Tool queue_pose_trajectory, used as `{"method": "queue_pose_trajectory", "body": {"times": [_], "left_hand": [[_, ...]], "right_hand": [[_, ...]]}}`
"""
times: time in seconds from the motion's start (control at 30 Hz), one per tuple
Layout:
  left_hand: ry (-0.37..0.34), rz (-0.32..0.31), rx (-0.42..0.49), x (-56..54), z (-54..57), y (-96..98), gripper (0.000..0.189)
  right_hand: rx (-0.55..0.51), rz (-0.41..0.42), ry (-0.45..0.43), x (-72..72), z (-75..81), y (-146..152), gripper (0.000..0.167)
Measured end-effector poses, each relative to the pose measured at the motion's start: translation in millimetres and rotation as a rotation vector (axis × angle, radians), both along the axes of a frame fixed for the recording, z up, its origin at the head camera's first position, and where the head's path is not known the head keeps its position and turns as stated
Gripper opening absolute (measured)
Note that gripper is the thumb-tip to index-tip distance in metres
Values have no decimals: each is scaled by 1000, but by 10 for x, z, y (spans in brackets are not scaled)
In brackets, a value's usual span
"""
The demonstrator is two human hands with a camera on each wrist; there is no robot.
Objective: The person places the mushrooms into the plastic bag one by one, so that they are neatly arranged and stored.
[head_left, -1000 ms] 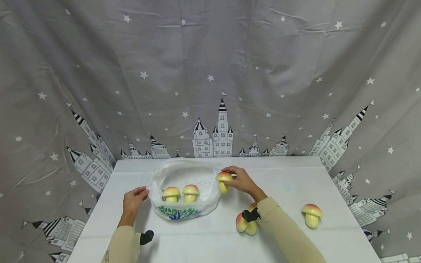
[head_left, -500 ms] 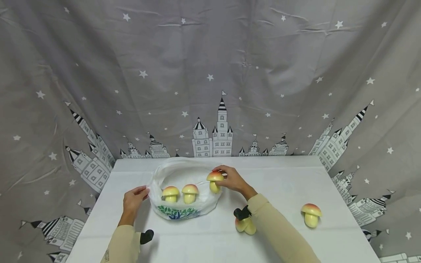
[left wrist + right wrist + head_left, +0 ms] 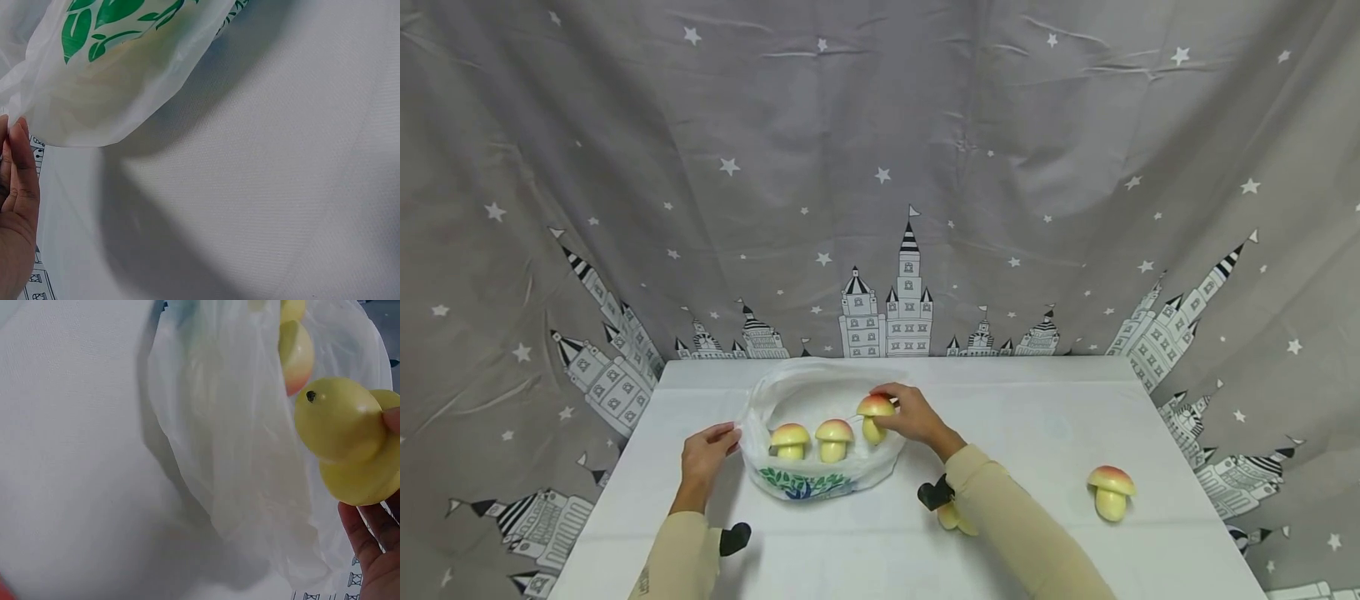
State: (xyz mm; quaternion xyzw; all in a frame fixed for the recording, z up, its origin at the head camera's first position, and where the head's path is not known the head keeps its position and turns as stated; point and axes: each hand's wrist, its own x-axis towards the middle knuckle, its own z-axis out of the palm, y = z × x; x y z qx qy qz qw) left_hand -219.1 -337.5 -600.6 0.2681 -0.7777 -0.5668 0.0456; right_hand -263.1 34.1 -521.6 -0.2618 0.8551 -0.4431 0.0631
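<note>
At lower centre, the left hand (image 3: 706, 457) pinches a plastic bag (image 3: 871, 475), seemingly to hold its mouth wide; the right hand (image 3: 917, 417) grips a toy mushroom (image 3: 871, 407) there.

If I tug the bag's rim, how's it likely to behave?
The bag will probably flex and fold rather than hold its shape: its walls look thin, translucent and wrinkled. A tug could also tip or roll the two mushrooms inside, since their caps are rounded. The left grip, pinching the rim, may steady only that side.
</note>
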Motion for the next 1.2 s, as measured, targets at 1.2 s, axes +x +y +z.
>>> {"method": "queue_pose_trajectory", "body": {"times": [1.2], "left_hand": [[-13,14,-58,-3,-82,-10,35]], "right_hand": [[248,78,88,102,-251,-225,45]]}}
